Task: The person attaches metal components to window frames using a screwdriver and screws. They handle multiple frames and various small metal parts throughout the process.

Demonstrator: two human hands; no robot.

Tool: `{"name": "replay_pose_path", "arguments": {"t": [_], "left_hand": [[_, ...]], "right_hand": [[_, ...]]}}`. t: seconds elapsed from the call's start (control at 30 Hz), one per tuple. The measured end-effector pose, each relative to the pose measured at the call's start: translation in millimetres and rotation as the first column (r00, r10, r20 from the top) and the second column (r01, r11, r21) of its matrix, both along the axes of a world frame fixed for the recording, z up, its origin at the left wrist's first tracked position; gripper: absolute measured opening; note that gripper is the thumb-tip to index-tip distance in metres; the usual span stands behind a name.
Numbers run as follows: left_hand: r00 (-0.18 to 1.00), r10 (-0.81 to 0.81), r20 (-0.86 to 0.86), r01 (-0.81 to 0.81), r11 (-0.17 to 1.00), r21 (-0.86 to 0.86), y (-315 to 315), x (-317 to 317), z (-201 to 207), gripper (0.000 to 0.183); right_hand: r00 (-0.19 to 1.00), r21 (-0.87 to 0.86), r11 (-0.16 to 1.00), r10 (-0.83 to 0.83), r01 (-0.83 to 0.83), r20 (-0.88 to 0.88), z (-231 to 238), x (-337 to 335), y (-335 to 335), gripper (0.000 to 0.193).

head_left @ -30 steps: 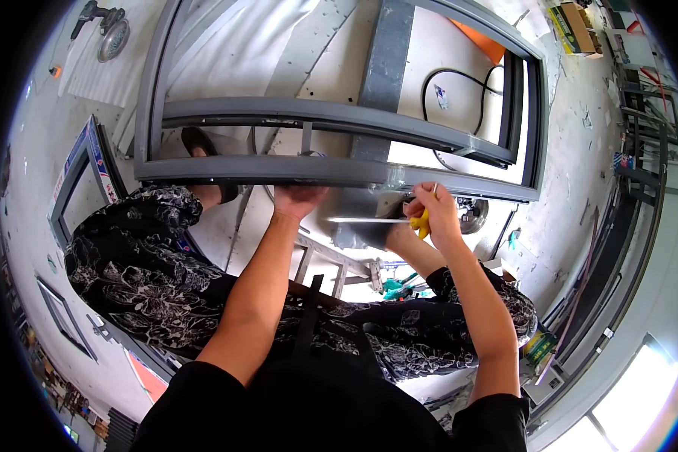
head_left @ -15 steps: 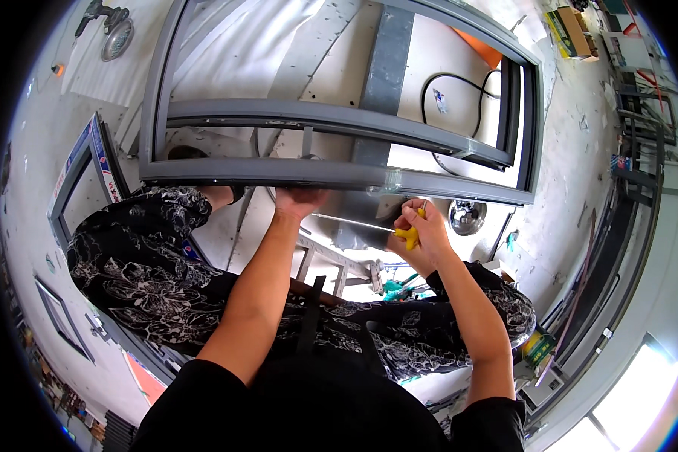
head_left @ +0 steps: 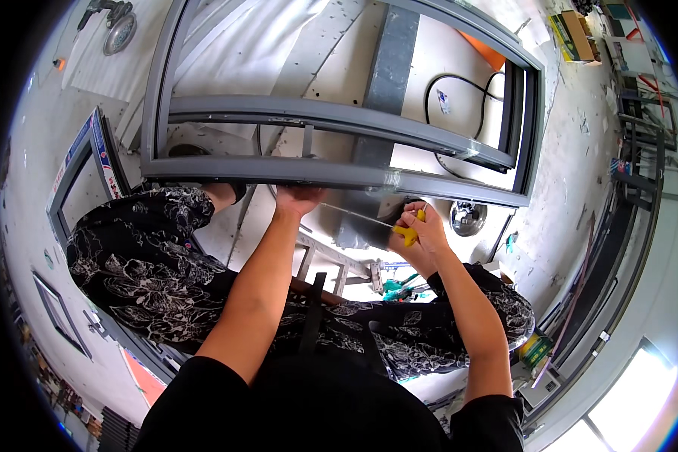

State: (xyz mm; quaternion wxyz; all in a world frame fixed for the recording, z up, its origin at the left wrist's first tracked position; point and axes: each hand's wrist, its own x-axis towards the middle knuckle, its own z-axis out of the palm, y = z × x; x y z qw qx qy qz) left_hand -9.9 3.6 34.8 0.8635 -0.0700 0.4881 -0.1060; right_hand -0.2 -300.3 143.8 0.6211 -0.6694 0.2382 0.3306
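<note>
A grey metal window frame (head_left: 267, 169) stands across the view before me, with a second rail running along its inside. My left hand (head_left: 301, 198) reaches up to the underside of its near rail, and the rail hides most of the fingers. My right hand (head_left: 423, 228) is closed round the yellow handle of a T-handle hex key (head_left: 407, 234), below the same rail and to the right. From the handle, a long thin metal shaft slants up and left toward my left hand. The shaft's tip is hidden there.
On the floor to the right of my right hand lies a shiny round metal bowl (head_left: 468, 218). A black cable (head_left: 428, 105) curls beyond the frame. Another frame (head_left: 90, 154) leans at the left. A power drill (head_left: 102, 10) lies at the far left, and a cardboard box (head_left: 576, 38) at the far right.
The hex key's shaft slants more steeply, its left end having risen toward the rail. My right hand has shifted very slightly with the handle; the left hand stays at the rail.
</note>
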Motion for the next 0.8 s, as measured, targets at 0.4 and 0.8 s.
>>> {"name": "replay_pose_path", "arguments": {"t": [0.4,0.8], "left_hand": [[1.0,0.001,0.014,-0.001,0.999,0.048,-2.1,-5.3,-7.2,0.059],[0.998,0.067,0.02,-0.067,0.998,-0.011,-2.2,-3.0,-12.3,0.053]], "right_hand": [[0.998,-0.1,0.994,0.056,-0.054,0.018,-0.5,1.6,10.6,0.02],[0.996,-0.15,0.989,0.015,-0.002,0.09,-6.2,2.3,10.0,0.02]]}}
